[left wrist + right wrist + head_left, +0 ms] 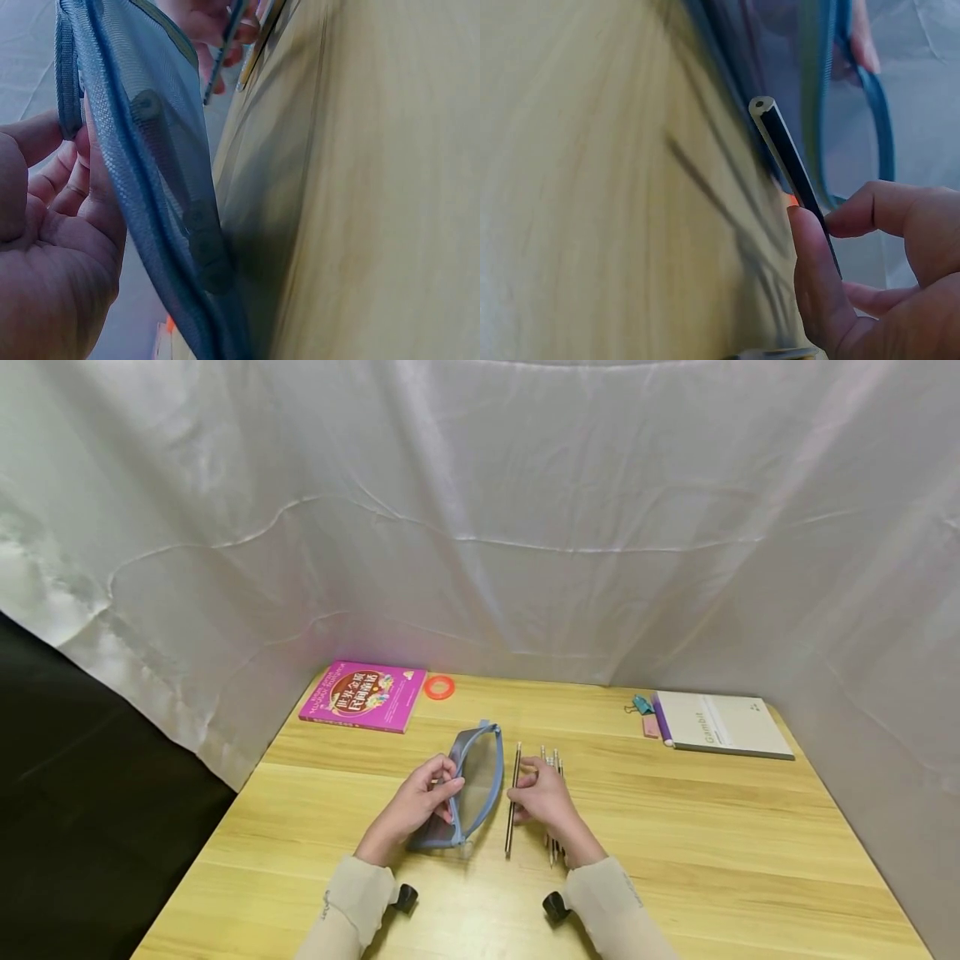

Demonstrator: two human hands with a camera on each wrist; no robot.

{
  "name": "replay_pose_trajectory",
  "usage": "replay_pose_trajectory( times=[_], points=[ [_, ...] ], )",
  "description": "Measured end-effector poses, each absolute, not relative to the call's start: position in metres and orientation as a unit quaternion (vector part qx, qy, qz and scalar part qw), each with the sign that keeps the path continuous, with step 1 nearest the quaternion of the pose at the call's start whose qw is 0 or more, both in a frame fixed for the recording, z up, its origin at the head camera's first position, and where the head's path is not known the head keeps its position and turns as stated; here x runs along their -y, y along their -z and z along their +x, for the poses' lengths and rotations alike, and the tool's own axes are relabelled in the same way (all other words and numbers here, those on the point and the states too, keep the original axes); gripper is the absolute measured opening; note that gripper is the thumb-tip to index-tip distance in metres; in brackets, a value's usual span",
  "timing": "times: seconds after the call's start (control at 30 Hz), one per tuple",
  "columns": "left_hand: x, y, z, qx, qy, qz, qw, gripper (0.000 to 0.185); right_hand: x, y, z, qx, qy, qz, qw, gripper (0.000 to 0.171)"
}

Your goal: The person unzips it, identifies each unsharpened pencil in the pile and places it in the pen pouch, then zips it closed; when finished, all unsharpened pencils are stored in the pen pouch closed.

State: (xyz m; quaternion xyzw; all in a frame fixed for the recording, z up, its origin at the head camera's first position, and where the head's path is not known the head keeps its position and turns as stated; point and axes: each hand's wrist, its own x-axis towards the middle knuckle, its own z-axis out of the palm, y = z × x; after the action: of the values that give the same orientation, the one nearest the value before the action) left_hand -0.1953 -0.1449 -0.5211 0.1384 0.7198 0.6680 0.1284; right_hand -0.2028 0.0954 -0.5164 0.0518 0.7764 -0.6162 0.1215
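Pencil (512,810) pinched in right hand (542,795), mesh pouch (471,783) gripped by left hand (420,799)

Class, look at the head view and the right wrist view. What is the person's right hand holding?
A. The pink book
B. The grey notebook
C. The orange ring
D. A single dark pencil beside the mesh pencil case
D: the right hand pinches one dark pencil with its fingers, next to the blue mesh pencil case that the left hand holds open.
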Motion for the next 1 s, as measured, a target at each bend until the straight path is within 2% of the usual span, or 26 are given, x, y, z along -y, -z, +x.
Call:
replay_pose_trajectory(
  times=[0.5,0.77,1.0],
  points=[
    [0.143,0.524,-0.196,-0.715,-0.671,0.141,0.134,0.022,-0.101,0.485,-0.204,-0.714,0.696,0.044,0.064,0.087],
    [0.139,0.525,-0.195,-0.707,-0.678,0.146,0.139,0.022,-0.099,0.482,-0.202,-0.68,0.732,0.029,0.033,0.103],
    [0.136,0.525,-0.197,-0.702,-0.68,0.157,0.14,0.022,-0.094,0.483,-0.2,-0.676,0.736,0.031,0.021,0.104]
  ],
)
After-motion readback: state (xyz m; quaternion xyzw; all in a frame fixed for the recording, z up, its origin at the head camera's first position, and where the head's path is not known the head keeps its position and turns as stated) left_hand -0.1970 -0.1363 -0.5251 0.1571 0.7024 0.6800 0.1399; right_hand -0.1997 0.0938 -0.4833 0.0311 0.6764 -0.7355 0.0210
